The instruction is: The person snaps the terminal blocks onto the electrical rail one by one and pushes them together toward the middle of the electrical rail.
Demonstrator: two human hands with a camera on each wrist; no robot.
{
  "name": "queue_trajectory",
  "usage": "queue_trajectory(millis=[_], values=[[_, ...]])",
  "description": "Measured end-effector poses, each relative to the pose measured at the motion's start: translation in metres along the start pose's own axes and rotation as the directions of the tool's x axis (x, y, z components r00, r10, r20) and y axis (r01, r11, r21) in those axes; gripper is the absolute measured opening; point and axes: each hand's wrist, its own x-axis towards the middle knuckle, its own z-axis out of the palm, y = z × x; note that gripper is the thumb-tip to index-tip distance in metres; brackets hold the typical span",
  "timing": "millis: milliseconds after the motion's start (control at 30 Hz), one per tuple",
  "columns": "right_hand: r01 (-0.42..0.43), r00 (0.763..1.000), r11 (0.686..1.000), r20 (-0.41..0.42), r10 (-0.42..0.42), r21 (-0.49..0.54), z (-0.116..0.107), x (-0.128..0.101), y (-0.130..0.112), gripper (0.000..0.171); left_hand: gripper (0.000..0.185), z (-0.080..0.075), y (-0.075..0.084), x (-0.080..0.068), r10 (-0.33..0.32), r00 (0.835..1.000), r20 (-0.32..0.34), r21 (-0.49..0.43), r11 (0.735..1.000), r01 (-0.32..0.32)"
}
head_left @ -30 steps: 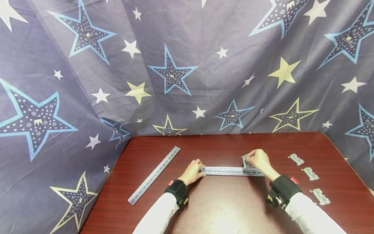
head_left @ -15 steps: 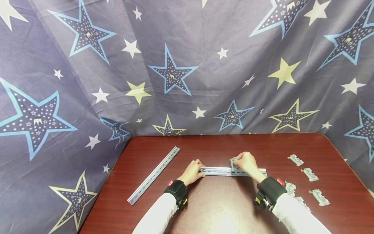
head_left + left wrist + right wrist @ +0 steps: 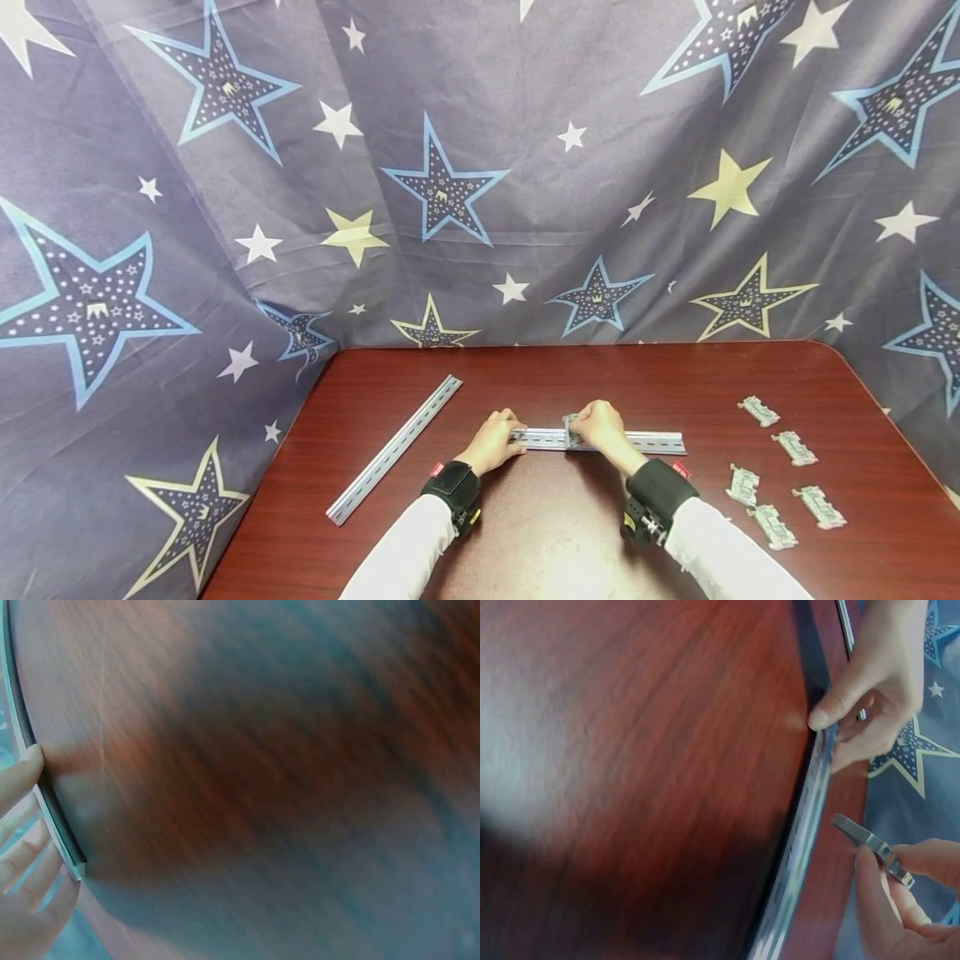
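A slotted metal DIN rail [image 3: 654, 442] lies crosswise on the table. My left hand [image 3: 491, 443] grips its left end, with the thumb on the near edge and the fingers on the far side in the left wrist view, where the rail [image 3: 61, 829] runs along the left border. Between thumb and fingers my right hand [image 3: 600, 427] pinches a thin grey terminal block [image 3: 875, 846]. In the right wrist view this block is tilted, close over the rail and apart from the left hand. In the head view it overlaps the rail left of its middle.
A second DIN rail [image 3: 395, 450] lies slanted at the left of the dark red table [image 3: 570, 533]. Several loose terminal blocks [image 3: 797, 447] lie at the right, two of them near the right forearm. A starry cloth [image 3: 480, 167] hangs behind the table.
My right hand has moved left along the rail with the terminal block, and lower toward it. Two loose blocks have come into view from behind the right arm. The left hand has stayed put.
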Motion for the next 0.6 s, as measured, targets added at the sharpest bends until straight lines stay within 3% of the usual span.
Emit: queue_trajectory(millis=[467, 567, 600], values=[[0.032, 0.999, 0.997, -0.036, -0.03, 0.068, 0.033, -0.006, -0.008, 0.003, 0.03, 0.001, 0.0, -0.001, -0.005, 1.0, -0.009, -0.004, 1.0, 0.005], [0.044, 0.998, 0.996, -0.047, -0.041, 0.072, 0.047, 0.004, 0.004, 0.004, 0.03, 0.001, 0.0, -0.001, -0.006, 1.0, -0.008, -0.005, 1.0, 0.006], [0.089, 0.994, 0.993, -0.075, -0.083, 0.078, 0.058, 0.013, 0.017, 0.007, 0.03, 0.001, 0.0, -0.001, -0.005, 1.0, -0.008, -0.003, 1.0, 0.005]])
